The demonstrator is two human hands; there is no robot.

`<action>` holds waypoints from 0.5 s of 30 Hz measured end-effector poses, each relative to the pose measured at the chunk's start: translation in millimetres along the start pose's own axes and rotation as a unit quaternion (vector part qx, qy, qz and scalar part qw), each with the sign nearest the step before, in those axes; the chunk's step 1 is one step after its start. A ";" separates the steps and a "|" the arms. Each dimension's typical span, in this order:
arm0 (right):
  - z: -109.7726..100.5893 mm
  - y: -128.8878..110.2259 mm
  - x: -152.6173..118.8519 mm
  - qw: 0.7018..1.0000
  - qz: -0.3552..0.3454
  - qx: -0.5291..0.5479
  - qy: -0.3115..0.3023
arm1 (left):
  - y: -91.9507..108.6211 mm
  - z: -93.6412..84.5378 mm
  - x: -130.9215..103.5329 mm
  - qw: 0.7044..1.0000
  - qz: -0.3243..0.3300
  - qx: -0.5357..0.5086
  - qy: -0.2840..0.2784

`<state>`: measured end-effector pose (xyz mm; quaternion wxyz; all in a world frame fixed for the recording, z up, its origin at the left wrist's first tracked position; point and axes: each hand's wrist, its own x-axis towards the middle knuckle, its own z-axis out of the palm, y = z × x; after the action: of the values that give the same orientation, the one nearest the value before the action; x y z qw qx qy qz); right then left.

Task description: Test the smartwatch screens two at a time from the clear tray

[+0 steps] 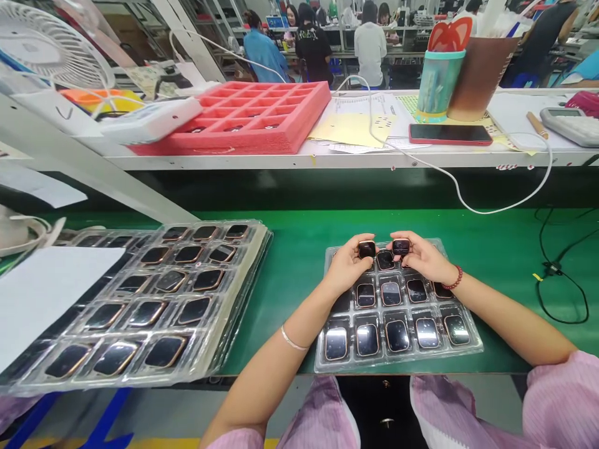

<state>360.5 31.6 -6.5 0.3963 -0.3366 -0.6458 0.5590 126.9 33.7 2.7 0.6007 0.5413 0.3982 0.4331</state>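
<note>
Both hands are over the far row of a clear plastic tray (397, 368) that holds several dark watch faces with gold-coloured rims. Between thumb and fingers, my left hand (349, 265) grips one watch face (366, 249). My right hand (425, 255) pinches another watch face (401, 247) a little to the right. A third watch face (386, 260) lies in its pocket between the two hands. The hands and wrists cover parts of the tray's upper rows.
Stacked clear trays (187, 368) of watch faces stand at the left, partly under white paper (51, 287). A shelf edge (281, 163) crosses behind, bearing a red foam tray (262, 148), a phone (450, 135) and cups. Black cable (555, 268) lies right. People sit beyond.
</note>
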 end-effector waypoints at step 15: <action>-1.3 -1.5 -0.3 0.998 0.006 0.054 -0.009 | -3.0 -0.4 0.1 1.000 0.001 -0.006 -0.022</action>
<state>361.8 31.7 -5.0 0.4049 -0.3138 -0.6162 0.5982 126.8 33.8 -0.3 0.6122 0.5473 0.3820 0.4240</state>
